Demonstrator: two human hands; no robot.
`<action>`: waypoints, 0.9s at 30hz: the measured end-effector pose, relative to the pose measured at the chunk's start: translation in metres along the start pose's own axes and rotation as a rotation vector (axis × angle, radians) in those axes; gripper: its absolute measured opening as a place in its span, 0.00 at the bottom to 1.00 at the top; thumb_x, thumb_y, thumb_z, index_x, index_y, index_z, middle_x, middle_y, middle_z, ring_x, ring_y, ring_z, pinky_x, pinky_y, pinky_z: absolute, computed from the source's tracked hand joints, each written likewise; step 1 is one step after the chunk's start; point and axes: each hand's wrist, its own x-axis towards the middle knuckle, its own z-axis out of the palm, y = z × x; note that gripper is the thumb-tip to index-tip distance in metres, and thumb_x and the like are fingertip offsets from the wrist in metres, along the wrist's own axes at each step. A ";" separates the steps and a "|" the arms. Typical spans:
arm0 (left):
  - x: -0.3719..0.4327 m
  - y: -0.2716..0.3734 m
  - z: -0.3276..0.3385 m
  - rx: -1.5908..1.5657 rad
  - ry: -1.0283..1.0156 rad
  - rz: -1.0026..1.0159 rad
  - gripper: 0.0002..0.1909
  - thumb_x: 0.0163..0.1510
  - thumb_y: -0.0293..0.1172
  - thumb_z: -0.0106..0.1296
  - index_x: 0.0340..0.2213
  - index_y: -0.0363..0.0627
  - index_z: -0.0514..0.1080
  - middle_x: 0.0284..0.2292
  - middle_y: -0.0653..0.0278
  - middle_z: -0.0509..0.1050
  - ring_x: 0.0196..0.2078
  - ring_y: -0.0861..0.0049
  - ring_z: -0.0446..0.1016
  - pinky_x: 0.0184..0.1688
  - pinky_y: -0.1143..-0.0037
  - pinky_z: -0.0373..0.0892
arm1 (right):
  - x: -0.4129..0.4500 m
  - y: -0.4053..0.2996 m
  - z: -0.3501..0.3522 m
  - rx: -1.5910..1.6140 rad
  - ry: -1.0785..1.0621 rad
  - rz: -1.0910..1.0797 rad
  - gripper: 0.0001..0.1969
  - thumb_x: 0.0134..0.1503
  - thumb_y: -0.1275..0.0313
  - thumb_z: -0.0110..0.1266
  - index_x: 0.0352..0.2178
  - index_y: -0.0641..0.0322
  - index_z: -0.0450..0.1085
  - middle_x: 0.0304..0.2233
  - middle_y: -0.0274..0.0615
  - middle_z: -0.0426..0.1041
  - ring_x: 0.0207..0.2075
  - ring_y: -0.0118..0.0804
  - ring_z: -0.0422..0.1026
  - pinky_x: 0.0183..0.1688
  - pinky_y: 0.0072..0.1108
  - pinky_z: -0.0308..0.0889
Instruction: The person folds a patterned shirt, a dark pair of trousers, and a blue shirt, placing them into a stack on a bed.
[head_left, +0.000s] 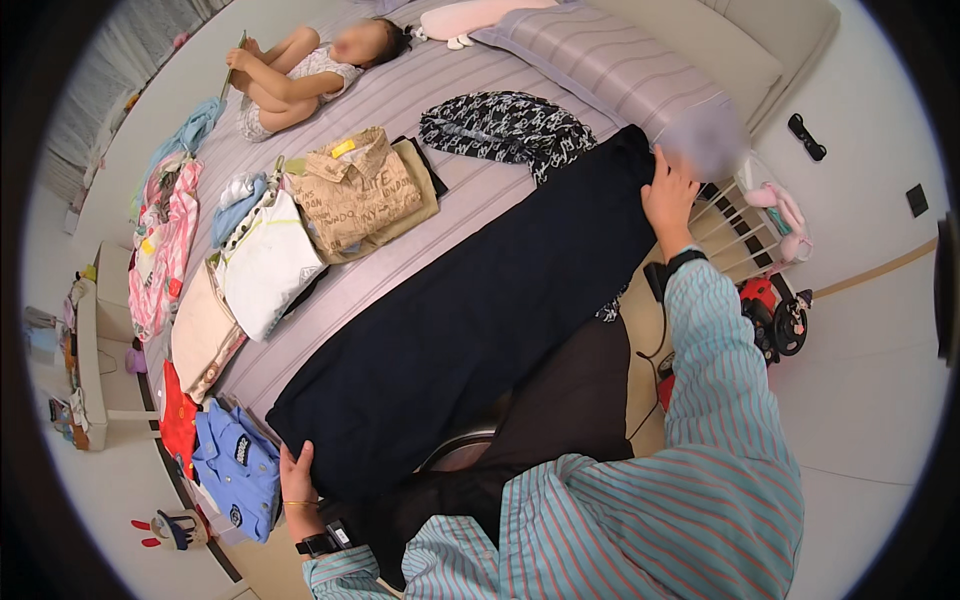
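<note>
A long piece of dark navy cloth (465, 300), probably folded trousers, lies stretched across the bed's edge and my lap. My left hand (298, 472) grips its near left corner, thumb on top. At the upper right end, my right hand (670, 196) lies on the cloth's edge with its fingers somewhat spread; whether it pinches the cloth is hard to tell. Beyond the cloth is a crumpled black-and-white patterned garment (502, 127). Left of it sit a folded tan printed shirt (360, 191), a white garment (266, 262), a cream garment (202, 330) and a folded blue shirt (236, 465).
A person (300, 82) lies on the bed's far side, holding a thin flat device (232, 67). A striped pillow (600, 60) is at the top right. Pink-and-white clothes (165, 247) lie along the left edge. A white rail (739, 217) and a toy steering wheel (790, 326) stand at right.
</note>
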 end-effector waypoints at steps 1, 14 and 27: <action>-0.003 0.002 -0.001 -0.009 0.027 0.028 0.31 0.62 0.30 0.57 0.61 0.31 0.60 0.58 0.54 0.69 0.58 0.70 0.69 0.63 0.72 0.62 | 0.006 0.007 0.005 -0.091 -0.007 0.029 0.32 0.44 0.69 0.66 0.54 0.55 0.68 0.54 0.45 0.67 0.58 0.49 0.65 0.60 0.41 0.56; 0.018 0.097 -0.098 0.559 0.301 0.280 0.25 0.67 0.35 0.50 0.59 0.32 0.65 0.53 0.59 0.74 0.53 0.77 0.72 0.58 0.76 0.65 | 0.081 0.082 0.053 0.840 -0.873 0.130 0.25 0.60 0.55 0.59 0.45 0.70 0.75 0.37 0.44 0.81 0.39 0.36 0.77 0.44 0.29 0.70; 0.010 0.055 0.196 1.298 -0.076 0.770 0.38 0.55 0.49 0.57 0.65 0.54 0.61 0.68 0.55 0.55 0.72 0.53 0.48 0.69 0.46 0.41 | -0.008 -0.132 -0.061 0.590 -0.293 -0.613 0.22 0.55 0.63 0.60 0.52 0.56 0.73 0.55 0.46 0.72 0.58 0.49 0.69 0.60 0.40 0.63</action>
